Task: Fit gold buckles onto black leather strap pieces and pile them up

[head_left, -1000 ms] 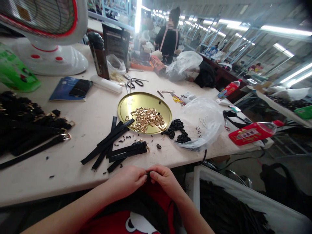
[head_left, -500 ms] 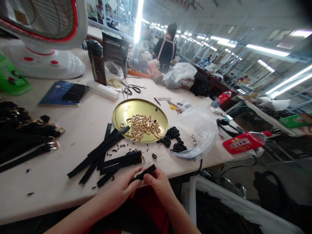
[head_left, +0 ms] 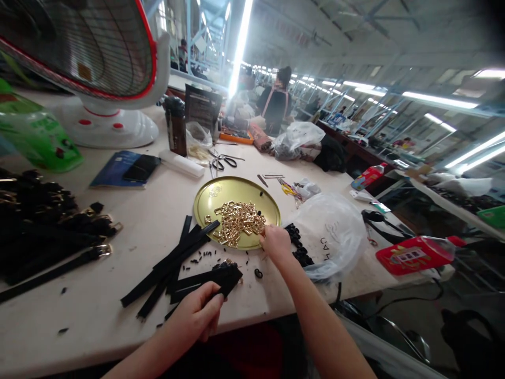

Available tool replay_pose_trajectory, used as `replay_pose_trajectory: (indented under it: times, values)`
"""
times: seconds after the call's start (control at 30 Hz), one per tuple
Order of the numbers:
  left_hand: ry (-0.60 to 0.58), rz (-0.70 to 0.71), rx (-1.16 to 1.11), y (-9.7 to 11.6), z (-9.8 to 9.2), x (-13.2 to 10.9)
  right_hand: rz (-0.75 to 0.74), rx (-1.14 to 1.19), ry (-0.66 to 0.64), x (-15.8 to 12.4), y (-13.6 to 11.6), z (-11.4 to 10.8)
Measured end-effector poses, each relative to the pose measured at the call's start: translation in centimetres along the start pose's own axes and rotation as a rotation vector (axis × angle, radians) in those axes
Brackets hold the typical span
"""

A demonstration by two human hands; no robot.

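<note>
My left hand (head_left: pixel 201 310) is closed on a short black strap (head_left: pixel 232 280), whose free end points up and to the right, over finished-looking black straps lying on the table. At the right rim of a round gold tray (head_left: pixel 205 195), my right hand (head_left: pixel 276 243) has its fingers pinched together by a pile of gold metal buckles (head_left: pixel 240 217); whatever is between the fingertips is hidden. Long black straps (head_left: pixel 165 268) lie crossed left of the tray. Black rings (head_left: pixel 300 247) are heaped beside my right hand, and one loose black ring (head_left: pixel 258 273) sits below it.
A clear plastic bag (head_left: pixel 335 231) and a red bottle (head_left: pixel 418 255) stand to the right. Black buckled straps (head_left: pixel 43 226) are piled at left, near a fan (head_left: pixel 110 121) and blue booklet (head_left: pixel 112 171). Scissors (head_left: pixel 224 160) lie behind the tray. A person (head_left: pixel 275 105) stands farther back.
My right hand has left the black strap and moved up and right to the buckle pile. My left hand keeps the strap, shifted slightly left. The camera view has tilted upward.
</note>
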State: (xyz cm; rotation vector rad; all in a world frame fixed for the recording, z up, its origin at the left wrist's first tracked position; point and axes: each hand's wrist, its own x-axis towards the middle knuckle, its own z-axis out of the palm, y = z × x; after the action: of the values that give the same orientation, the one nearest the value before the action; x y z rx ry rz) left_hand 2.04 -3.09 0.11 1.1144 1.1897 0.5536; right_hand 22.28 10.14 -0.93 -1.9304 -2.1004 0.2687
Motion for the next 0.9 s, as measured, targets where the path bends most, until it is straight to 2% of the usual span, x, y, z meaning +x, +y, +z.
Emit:
replay_pose_trajectory:
  times: [0.03, 0.1, 0.2, 0.23, 0.3, 0.4, 0.6, 0.73, 0.83, 0.9]
  values:
    - [0.017, 0.010, -0.019, 0.2, -0.2, 0.0, -0.013, 0.043, -0.022, -1.0, -0.2, -0.4]
    - [0.053, 0.038, -0.063, 0.6, -0.5, 0.2, -0.028, 0.275, -0.135, -3.7, -0.9, -1.0]
    - [0.083, 0.087, -0.153, 1.1, -0.3, 0.4, 0.044, 0.981, -0.426, -7.9, -2.7, -1.2]
    - [0.077, 0.098, -0.183, 1.2, -0.2, 0.4, 0.084, 1.157, -0.500, -9.2, -3.3, -1.1]
    - [0.049, 0.109, -0.230, 1.2, 0.1, 0.1, 0.148, 1.348, -0.578, -11.1, -4.5, -0.7]
    - [0.006, 0.084, -0.282, 0.9, 0.3, -0.6, 0.181, 1.445, -0.584, -12.8, -5.4, -0.4]
    - [-0.052, 0.077, -0.275, 0.7, 0.8, -1.6, 0.213, 1.465, -0.514, -14.0, -5.5, -0.4]
    - [0.066, 0.109, -0.013, -0.1, 1.4, -1.4, 0.260, 1.431, -0.443, -14.7, -6.0, -0.3]
    - [0.201, 0.238, 0.253, -0.5, 1.6, -1.4, 0.342, 1.464, -0.461, -15.2, -6.4, -0.2]
    - [0.228, 0.282, 0.343, -0.5, 1.5, -1.7, 0.380, 1.493, -0.486, -15.5, -6.3, -0.1]
